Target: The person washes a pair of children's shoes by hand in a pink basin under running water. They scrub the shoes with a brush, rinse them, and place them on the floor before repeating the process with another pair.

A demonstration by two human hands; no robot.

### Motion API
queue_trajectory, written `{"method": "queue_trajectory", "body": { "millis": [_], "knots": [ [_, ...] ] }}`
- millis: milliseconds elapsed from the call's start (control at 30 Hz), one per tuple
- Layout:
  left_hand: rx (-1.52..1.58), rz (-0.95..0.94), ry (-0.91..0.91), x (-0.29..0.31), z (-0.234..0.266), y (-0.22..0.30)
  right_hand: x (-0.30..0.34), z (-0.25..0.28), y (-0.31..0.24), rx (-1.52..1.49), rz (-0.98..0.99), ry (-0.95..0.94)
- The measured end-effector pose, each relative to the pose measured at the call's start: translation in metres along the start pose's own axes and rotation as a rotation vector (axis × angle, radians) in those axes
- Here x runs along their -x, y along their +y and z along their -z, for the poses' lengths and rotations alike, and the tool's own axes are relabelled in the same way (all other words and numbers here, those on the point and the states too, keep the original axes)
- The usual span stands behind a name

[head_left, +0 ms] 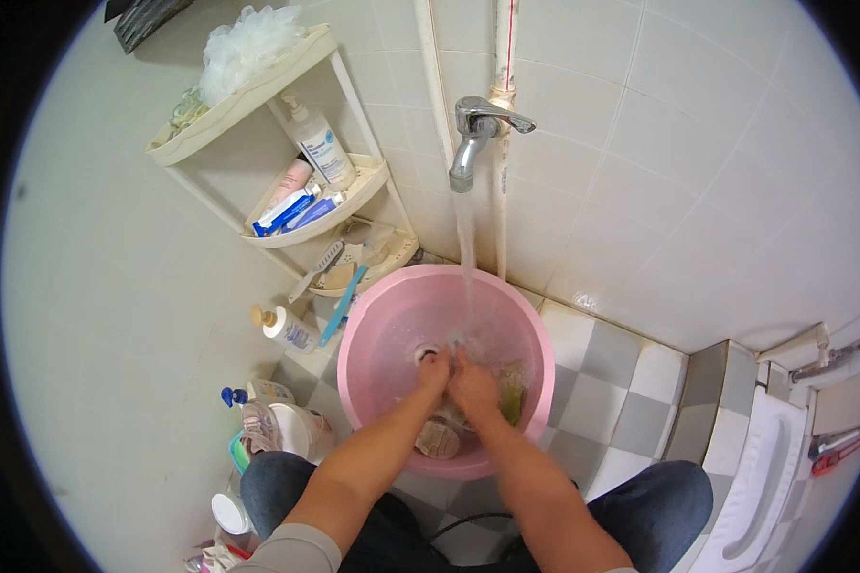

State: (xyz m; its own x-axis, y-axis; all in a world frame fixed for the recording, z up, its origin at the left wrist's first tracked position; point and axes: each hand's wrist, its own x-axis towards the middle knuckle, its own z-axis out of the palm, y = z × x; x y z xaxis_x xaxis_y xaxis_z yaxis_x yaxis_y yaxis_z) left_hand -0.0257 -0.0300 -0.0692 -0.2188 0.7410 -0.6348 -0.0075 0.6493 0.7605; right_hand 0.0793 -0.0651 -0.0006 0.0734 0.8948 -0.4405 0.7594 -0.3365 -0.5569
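Down on the tiled floor [602, 401] sat a pink basin [541, 358], both hands pressed together inside it under the tap's [478, 129] stream. Left hand [434, 368] and right hand [472, 387] were bunched around something small, couldn't tell what, so each grip looked closed. A green cloth [512, 392] lay just right of them, a shelf rack [287, 143] stood off left.

1. The basin [535, 382] is plain pink, with a green patch [512, 393] inside at 3 o'clock of the hands.
2. The floor [597, 401] is a grey-and-white check.
3. The wall tiles [688, 124] are off-white.
4. The corner shelf [258, 91] at 10 o'clock is cream, holding a white mesh sponge [244, 43] and blue tubes [291, 210].
5. The tap [478, 129] at 12 o'clock is silver.
6. The trousers [669, 501] are dark blue.
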Motion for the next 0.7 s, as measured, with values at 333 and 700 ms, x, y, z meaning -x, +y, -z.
{"method": "queue_trajectory", "body": {
  "millis": [333,700],
  "knots": [
    [0.067,0.328,-0.227,-0.075,0.028,-0.059,-0.004,-0.02,0.02,-0.061,-0.055,-0.045],
    [-0.796,-0.532,-0.295,0.025,0.027,0.056,-0.011,0.033,-0.004,-0.215,-0.005,0.13]
  ]
}}
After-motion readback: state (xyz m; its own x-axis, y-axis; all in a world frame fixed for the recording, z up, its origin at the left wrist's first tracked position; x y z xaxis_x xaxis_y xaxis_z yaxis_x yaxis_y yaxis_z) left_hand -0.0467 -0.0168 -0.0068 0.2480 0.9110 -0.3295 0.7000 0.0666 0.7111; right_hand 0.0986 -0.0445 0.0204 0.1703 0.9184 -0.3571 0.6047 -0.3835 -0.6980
